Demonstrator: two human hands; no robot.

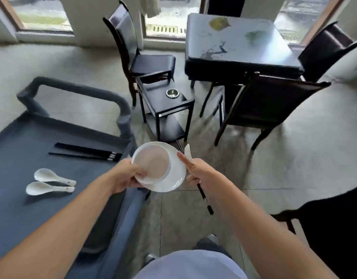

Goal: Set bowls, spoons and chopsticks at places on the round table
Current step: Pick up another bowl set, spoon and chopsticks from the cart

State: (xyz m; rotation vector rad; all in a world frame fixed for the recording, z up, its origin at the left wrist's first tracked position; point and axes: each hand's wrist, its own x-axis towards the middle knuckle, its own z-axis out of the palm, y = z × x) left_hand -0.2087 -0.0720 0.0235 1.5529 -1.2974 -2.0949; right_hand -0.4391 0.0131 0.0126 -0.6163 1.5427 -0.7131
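my left hand (126, 176) grips the tilted white bowl (151, 164) and plate (176, 178) just beside the cart (52, 208); my right hand (201, 173) clamps a spoon (188, 154) and chopsticks (203, 196), over the floor (274, 168).

Left hand (126, 174) grips a white bowl (159, 167) — right hand (199, 171) holds spoon (188, 153) and chopsticks (204, 199).

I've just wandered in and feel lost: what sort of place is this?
Probably a restaurant dining room. A grey service cart carries white spoons and black chopsticks, dark chairs stand around a square table, and an ashtray sits on a small side stand.
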